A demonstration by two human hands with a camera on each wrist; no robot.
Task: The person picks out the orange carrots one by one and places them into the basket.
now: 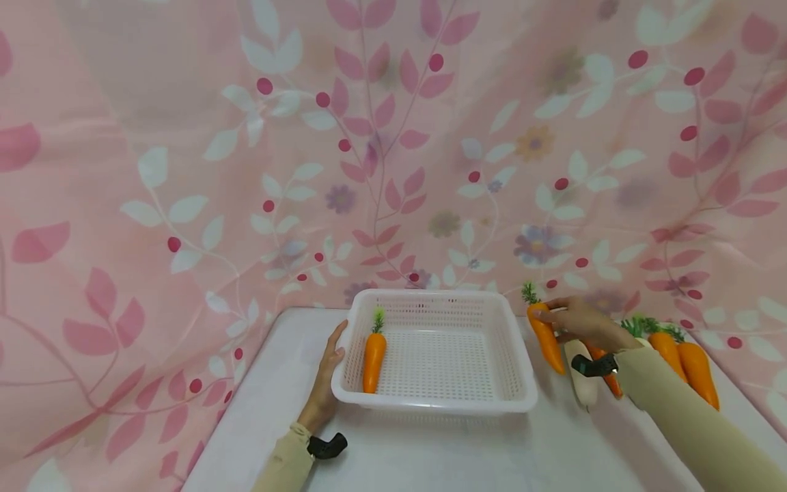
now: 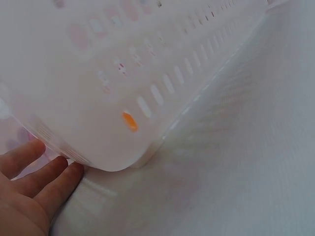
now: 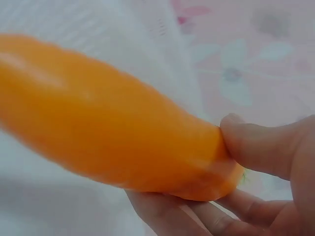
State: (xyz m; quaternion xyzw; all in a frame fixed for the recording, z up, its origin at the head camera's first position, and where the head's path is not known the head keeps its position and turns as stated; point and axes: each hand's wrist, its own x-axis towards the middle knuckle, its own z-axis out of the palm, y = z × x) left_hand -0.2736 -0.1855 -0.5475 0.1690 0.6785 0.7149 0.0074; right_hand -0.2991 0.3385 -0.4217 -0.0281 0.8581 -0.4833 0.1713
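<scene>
A white plastic basket (image 1: 436,406) with slotted walls stands on the table, and one orange carrot (image 1: 374,359) with a green top lies along its left side. My left hand (image 1: 326,379) touches the basket's left wall with extended fingers (image 2: 54,189). Just right of the basket, my right hand (image 1: 578,320) pinches a second carrot (image 1: 546,338) near its leafy end, thumb on one side and fingers on the other. The carrot's tip points down toward the table. In the right wrist view the held carrot (image 3: 108,118) fills much of the picture, its leaves mostly hidden.
Beneath and beside my right forearm lie a white radish (image 1: 581,383), a carrot (image 1: 613,384) partly covered by the wrist, and more carrots (image 1: 697,372) with green tops at the right. A pink floral cloth (image 1: 406,171) hangs behind the white table (image 1: 430,454).
</scene>
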